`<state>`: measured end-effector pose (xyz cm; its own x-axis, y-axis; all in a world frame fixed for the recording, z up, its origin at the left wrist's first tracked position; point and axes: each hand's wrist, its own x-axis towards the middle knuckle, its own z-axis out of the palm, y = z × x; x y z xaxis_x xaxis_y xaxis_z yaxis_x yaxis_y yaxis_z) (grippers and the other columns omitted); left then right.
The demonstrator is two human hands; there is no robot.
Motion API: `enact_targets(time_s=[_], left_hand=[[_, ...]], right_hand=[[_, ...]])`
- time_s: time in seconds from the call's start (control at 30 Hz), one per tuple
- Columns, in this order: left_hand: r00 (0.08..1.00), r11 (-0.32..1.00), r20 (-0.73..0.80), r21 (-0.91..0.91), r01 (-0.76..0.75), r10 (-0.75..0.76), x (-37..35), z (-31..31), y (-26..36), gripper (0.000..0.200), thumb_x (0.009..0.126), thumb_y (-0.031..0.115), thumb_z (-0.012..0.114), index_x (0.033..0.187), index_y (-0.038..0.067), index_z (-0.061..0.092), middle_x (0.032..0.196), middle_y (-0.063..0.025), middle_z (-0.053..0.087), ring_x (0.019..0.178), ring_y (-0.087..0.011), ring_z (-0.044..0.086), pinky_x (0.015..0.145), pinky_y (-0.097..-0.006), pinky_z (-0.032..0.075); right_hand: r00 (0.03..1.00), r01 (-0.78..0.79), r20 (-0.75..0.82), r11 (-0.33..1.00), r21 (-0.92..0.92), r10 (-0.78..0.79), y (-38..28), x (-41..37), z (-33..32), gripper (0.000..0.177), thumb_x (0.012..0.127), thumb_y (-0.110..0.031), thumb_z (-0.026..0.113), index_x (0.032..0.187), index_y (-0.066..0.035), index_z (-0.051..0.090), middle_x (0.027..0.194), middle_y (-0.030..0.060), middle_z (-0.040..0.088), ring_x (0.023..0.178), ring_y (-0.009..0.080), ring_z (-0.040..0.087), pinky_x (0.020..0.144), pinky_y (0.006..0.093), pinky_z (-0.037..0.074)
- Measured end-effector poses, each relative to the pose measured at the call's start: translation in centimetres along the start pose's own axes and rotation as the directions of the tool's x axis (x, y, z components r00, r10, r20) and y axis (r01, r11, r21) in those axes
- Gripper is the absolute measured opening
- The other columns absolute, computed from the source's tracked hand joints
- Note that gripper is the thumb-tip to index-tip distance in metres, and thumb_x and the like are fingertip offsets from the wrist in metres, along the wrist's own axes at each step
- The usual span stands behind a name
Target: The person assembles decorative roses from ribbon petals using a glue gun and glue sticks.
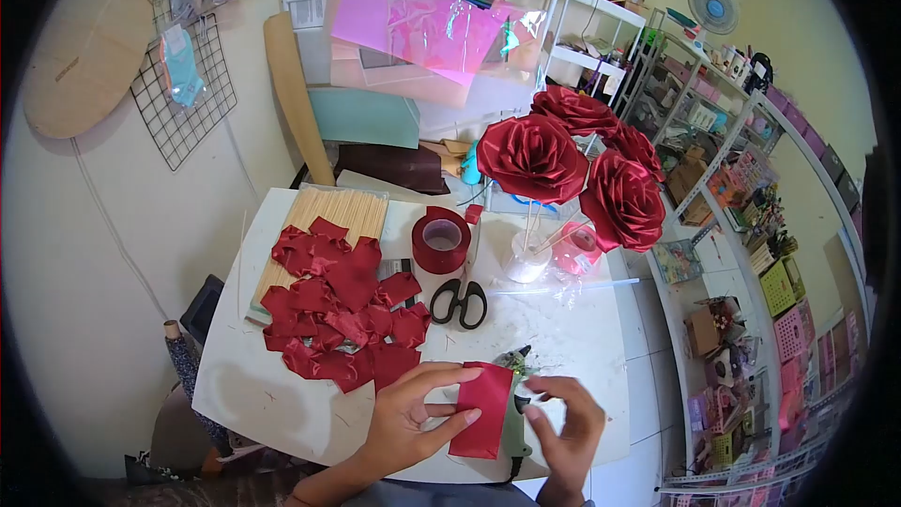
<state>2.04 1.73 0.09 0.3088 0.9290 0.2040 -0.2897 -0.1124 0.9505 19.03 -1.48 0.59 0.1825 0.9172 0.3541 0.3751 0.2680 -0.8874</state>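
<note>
Left hand (413, 416) pinches the left edge of 1 red rectangular satin ribbon piece (483, 410) above the white table's (282, 394) near edge. Right hand (566, 424) curls against its right edge, grip unclear, over a grey-green glue gun (514, 392). This looks like petal folding, and the next move calls for matched corners.

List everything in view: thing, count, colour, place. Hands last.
table: one, white, centre
piece: one, red, over table's near edge
petals: a pile, red, table's left half
sticks: a bundle, pale wood, behind petals
roll: one, red, table's middle
scissors: one, black handles, in front of roll
glue gun: one, greenish, partly behind piece
roses: four, red, in cup
cup: one, white, table's back right
grid: one, black, left wall
fan: one, white and blue, top right
left hand: pinches piece's left side
right hand: fingers at piece's right edge
</note>
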Motion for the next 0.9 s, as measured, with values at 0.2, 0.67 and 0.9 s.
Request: enact_targets(time_s=[0.2, 0.67, 0.9], left_hand=[[0.995, 0.997, 0.091, 0.067, 0.032, -0.038, 0.0, -0.2, -0.7, 0.037, 0.072, -0.006, 0.057, 0.108, 0.001, 0.05, 0.108, -0.0111, 0.047, 0.097, -0.0164, 0.05, 0.079, -0.0281, 0.049], [0.996, 0.998, 0.092, 0.059, -0.008, 0.003, -0.2, -0.4, 0.0, 0.041, 0.069, -0.009, 0.058, 0.108, -0.003, 0.049, 0.106, -0.0124, 0.047, 0.095, -0.0167, 0.05, 0.076, -0.0262, 0.05], [0.997, 0.999, 0.079, 0.051, 0.001, -0.005, -0.3, -0.3, 0.5, 0.04, 0.066, -0.012, 0.06, 0.104, -0.006, 0.051, 0.103, -0.0142, 0.049, 0.094, -0.0177, 0.051, 0.075, -0.0263, 0.05]], right_hand=[[0.999, 0.003, -0.035, 0.972, 0.235, 0.005, 0.6, -0.4, 2.0, 0.023, 0.063, 0.008, 0.063, 0.086, 0.003, 0.06, 0.077, 0.0139, 0.06, 0.069, 0.0155, 0.055, 0.062, 0.0234, 0.043], [0.886, 0.454, 0.027, 0.854, -0.254, -0.463, 0.4, 0.0, 2.4, 0.037, 0.049, 0.007, 0.062, 0.083, -0.008, 0.066, 0.073, 0.0047, 0.058, 0.064, 0.0174, 0.053, 0.055, 0.0244, 0.044], [0.862, 0.49, 0.015, 0.825, -0.282, -0.507, 0.3, 0.0, 2.6, 0.037, 0.046, 0.005, 0.06, 0.08, -0.009, 0.067, 0.071, 0.0042, 0.058, 0.064, 0.0168, 0.053, 0.054, 0.0235, 0.043]])
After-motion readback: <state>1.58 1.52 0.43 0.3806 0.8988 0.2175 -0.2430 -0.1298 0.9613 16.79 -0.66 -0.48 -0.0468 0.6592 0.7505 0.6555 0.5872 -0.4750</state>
